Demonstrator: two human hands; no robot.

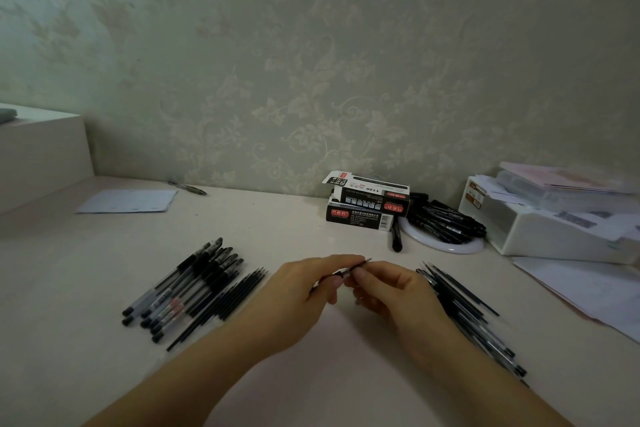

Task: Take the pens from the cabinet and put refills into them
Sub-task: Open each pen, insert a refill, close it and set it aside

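Holding one pen [346, 272] near the desk's [277, 225] front middle, left hand [304, 288] and right hand [388, 288] pinch it; capped pens [187, 284] lie left, likely finished, loose ones [467, 308] right remain.

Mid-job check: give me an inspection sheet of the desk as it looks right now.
Surface: pale desk against a patterned wall.
Job's things: row of capped pens at left with loose refills beside them; second heap of pens and refills at right; one thin pen part, tip up-right, held between both hands.
Clutter: two stacked pen boxes; pile of black pens on a white round plate; white organiser; papers at right; paper sheet and a lone pen at back left.
Grippers: left hand and right hand both pinch the pen part.
Cables: nothing seen.
Surroundings: white cabinet at left.
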